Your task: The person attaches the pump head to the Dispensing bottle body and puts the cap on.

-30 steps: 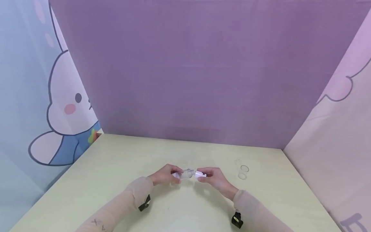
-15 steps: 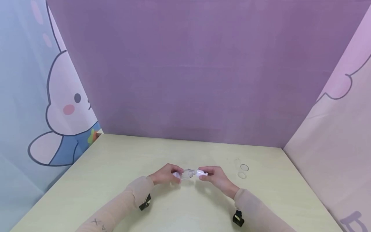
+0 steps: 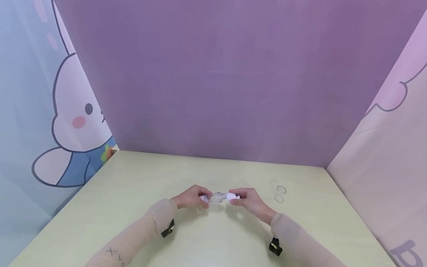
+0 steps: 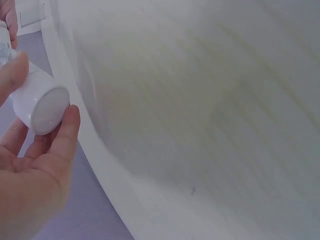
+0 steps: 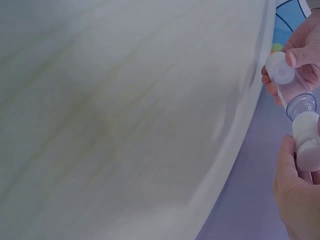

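My left hand (image 3: pixel 191 196) grips the lower end of a small clear bottle (image 3: pixel 215 198), which lies roughly sideways above the table with its neck to the right. The bottle's white base (image 4: pixel 47 107) shows between thumb and fingers in the left wrist view. Thumb and fingers of my right hand (image 3: pixel 251 201) pinch a white pump head (image 3: pixel 231 196) in line with the bottle neck. In the right wrist view the pump head's collar (image 5: pixel 305 125) meets the bottle's clear neck (image 5: pixel 301 105); how far it is screwed on cannot be seen.
A clear, see-through piece with round rims (image 3: pixel 278 198) lies on the pale table (image 3: pixel 213 241) to the right of my right hand. A purple cloth wall (image 3: pixel 213 92) stands behind the table, with printed curtains (image 3: pixel 76 111) at the sides.
Both hands keep hold of the bottle and the pump head. The right fingers and pump head have shifted slightly to the right and turned a little. The whole head view has tilted slightly.
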Motion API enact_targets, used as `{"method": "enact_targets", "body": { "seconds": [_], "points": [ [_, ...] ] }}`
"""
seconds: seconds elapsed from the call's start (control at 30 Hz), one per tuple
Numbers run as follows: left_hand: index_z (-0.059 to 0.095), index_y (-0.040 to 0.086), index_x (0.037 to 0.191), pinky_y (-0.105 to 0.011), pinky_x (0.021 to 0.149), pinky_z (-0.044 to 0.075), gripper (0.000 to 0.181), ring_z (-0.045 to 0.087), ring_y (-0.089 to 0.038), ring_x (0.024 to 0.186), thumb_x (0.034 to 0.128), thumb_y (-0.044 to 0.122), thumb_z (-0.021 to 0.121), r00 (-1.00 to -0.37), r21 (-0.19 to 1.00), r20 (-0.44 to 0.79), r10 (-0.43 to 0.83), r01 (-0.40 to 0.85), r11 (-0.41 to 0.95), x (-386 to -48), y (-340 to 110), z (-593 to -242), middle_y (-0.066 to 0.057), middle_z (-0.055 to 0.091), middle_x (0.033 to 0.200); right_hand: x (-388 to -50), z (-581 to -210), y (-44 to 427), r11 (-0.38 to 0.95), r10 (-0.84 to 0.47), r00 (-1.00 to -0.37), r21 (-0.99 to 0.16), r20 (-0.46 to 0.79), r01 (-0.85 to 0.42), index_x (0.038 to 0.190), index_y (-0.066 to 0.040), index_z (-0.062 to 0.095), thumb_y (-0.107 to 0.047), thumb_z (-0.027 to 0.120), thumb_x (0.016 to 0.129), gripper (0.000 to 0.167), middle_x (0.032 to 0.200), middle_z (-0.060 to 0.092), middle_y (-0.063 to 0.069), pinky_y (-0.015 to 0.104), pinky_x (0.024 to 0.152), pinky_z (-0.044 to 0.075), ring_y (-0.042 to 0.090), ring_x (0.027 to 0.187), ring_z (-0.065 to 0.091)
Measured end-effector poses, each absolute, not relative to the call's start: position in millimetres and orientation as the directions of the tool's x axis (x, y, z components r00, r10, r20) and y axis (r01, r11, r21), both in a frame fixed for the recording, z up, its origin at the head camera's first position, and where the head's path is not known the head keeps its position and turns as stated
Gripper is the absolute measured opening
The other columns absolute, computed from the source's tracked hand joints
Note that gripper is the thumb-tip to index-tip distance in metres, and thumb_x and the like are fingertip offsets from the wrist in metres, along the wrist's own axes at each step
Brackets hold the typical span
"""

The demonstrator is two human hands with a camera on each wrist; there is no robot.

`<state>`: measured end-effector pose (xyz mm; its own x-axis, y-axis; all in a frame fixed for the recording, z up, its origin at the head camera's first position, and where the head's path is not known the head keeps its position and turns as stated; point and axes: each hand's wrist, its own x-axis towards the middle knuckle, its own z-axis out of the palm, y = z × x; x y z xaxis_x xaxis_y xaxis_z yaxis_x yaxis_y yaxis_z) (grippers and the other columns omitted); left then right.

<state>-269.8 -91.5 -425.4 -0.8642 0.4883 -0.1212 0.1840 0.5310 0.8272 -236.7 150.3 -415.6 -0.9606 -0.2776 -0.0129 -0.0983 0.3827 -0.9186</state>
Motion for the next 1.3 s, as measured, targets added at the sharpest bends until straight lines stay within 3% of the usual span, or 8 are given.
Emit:
{"method": "enact_targets", "body": {
  "seconds": [0.67,1.0,1.3],
  "points": [
    [0.064,0.005,0.112,-0.036,0.085,0.045,0.040,0.055,-0.016,0.093,0.0728,0.010,0.074,-0.854,0.800,-0.100,0.511,0.236,0.552,-275.1,-90.9,-420.3,-0.006,0.063,0.110,-238.7,-408.7,143.0,0.378,-0.348,-0.937,-0.914,0.010,-0.150,0.114,0.000,0.062,-0.008,0.069,0.079,0.036,0.109,0.064,0.014,0.027,0.077,0.050,0.013,0.088,0.058],
    [0.065,0.004,0.110,-0.031,0.080,0.045,0.039,0.055,-0.015,0.088,0.0717,0.008,0.075,-0.863,0.818,-0.096,0.497,0.216,0.533,-275.6,-91.8,-420.5,-0.007,0.064,0.107,-240.6,-409.0,142.5,0.375,-0.357,-0.934,-0.912,0.023,-0.165,0.114,0.002,0.061,-0.007,0.068,0.080,0.036,0.106,0.065,0.014,0.028,0.077,0.051,0.014,0.089,0.059],
    [0.065,0.006,0.110,-0.034,0.081,0.046,0.039,0.055,-0.016,0.090,0.0729,0.011,0.074,-0.861,0.809,-0.116,0.496,0.207,0.550,-273.4,-90.1,-418.9,-0.006,0.063,0.108,-240.8,-405.9,145.9,0.381,-0.406,-0.912,-0.898,0.052,-0.221,0.115,0.002,0.060,-0.006,0.066,0.081,0.036,0.106,0.064,0.015,0.028,0.075,0.052,0.016,0.090,0.059]
  ]
}}
